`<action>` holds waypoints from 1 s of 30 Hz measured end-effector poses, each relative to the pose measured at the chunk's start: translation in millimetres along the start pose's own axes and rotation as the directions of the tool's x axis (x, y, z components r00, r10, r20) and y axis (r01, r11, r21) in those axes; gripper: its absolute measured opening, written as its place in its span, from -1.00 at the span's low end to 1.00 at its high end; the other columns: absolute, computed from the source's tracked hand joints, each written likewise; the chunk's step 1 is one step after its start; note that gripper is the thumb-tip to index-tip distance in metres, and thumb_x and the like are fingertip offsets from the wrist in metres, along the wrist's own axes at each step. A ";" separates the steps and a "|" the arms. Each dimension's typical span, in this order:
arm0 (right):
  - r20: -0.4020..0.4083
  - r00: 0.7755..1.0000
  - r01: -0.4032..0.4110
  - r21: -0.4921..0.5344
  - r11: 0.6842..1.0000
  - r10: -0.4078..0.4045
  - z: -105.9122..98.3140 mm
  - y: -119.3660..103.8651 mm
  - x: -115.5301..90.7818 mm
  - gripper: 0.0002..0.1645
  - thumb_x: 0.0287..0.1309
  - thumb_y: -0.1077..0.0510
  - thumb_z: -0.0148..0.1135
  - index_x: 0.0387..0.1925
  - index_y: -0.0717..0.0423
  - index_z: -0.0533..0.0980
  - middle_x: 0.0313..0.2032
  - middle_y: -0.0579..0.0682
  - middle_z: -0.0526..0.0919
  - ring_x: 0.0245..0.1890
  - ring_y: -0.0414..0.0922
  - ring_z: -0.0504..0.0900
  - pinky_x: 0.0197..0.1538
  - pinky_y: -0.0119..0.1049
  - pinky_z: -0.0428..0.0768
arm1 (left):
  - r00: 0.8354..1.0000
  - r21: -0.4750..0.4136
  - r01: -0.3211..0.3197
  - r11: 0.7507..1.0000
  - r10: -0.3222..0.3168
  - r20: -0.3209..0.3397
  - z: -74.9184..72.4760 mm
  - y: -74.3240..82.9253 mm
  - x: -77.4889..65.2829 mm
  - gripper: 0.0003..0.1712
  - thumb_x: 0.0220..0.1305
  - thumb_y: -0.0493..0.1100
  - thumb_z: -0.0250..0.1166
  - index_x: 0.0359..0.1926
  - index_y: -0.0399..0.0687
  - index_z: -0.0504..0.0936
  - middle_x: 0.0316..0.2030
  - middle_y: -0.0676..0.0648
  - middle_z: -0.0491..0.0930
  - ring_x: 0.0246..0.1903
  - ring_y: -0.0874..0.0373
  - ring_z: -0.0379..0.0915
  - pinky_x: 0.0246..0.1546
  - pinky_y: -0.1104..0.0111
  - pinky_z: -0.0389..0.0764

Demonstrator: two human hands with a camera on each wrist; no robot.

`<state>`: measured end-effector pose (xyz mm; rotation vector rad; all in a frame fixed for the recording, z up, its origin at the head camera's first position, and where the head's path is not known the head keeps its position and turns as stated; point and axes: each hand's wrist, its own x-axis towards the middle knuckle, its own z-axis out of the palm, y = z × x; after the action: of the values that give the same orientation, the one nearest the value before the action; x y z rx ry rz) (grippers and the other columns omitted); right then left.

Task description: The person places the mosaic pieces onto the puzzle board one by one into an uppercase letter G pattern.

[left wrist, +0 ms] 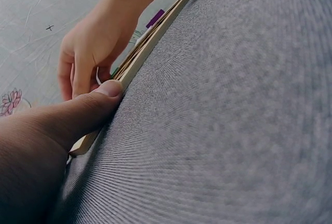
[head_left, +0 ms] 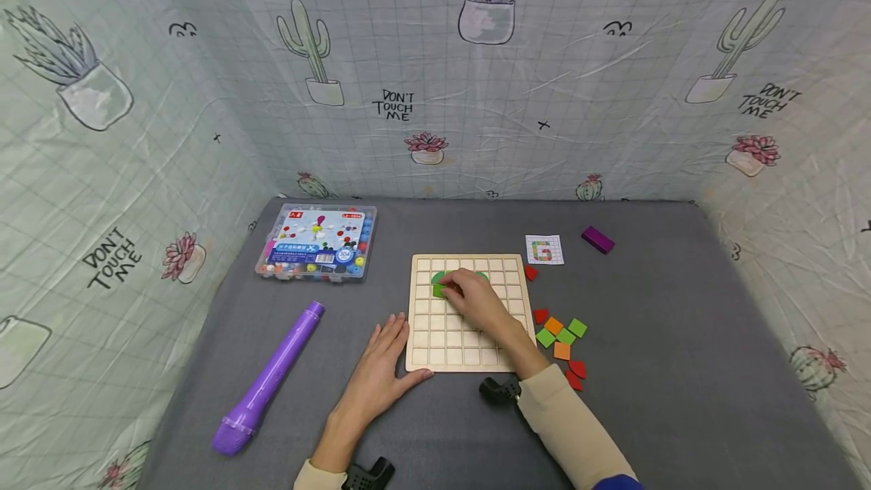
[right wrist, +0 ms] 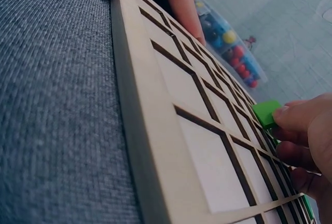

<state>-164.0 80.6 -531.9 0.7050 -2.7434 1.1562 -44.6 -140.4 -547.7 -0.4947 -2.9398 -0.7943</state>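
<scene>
Tile (right wrist: 265, 114): green and square, pinched at its edge between thumb and fingers, over the upper left part of the board.
Right hand (head_left: 476, 299): grip closed on the tile, fingers bent downward, the hand reaching across the board from its right side.
Board (head_left: 435, 339): pale wood, divided by thin ridges into square cells, lying flat near the middle of the desk.
Green pieces on the board: a rounded one (head_left: 436, 277) just above the held tile, another rounded one (head_left: 483, 277) farther right; the hand hides part of that row.
Left hand (head_left: 376, 370): grip open, fingers extended along the board's left side, thumb touching the near left corner.
Loose pieces (head_left: 565, 336): right of the board, green and orange squares bunched together, with red pieces (head_left: 577, 369) above and below them.
Pattern card (head_left: 544, 249): white, gridded, with a coloured outline, just beyond the board's upper right corner.
Block (head_left: 598, 240): purple, right of the card.
Box (head_left: 316, 240): clear plastic with a blue and white label, coloured balls inside, at the far left.
Microphone (head_left: 268, 384): purple, lying slantwise left of the left hand.
Desk (head_left: 680, 339): covered in grey cloth.
Backdrop (head_left: 435, 59): pale sheet printed with potted plants and "DON'T TOUCH ME".
</scene>
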 end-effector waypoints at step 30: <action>-0.004 0.998 0.057 -0.064 0.996 -0.057 2.8 0.0 -0.9 -0.76 0.34 0.16 0.28 -0.02 0.08 0.71 -0.23 -0.08 0.58 -0.34 -0.24 0.51 -0.26 -0.36 0.60 | 1.000 -0.018 0.010 1.000 -0.010 0.008 0.1 -1.2 0.1 0.09 0.14 0.32 0.39 0.47 -0.27 0.29 0.51 -0.22 0.21 0.53 -0.12 0.07 0.61 0.04 0.02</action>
<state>-162.9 79.0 -534.1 0.7660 -2.7228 1.0527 -45.1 -141.3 -548.3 -0.4859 -2.9472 -0.8225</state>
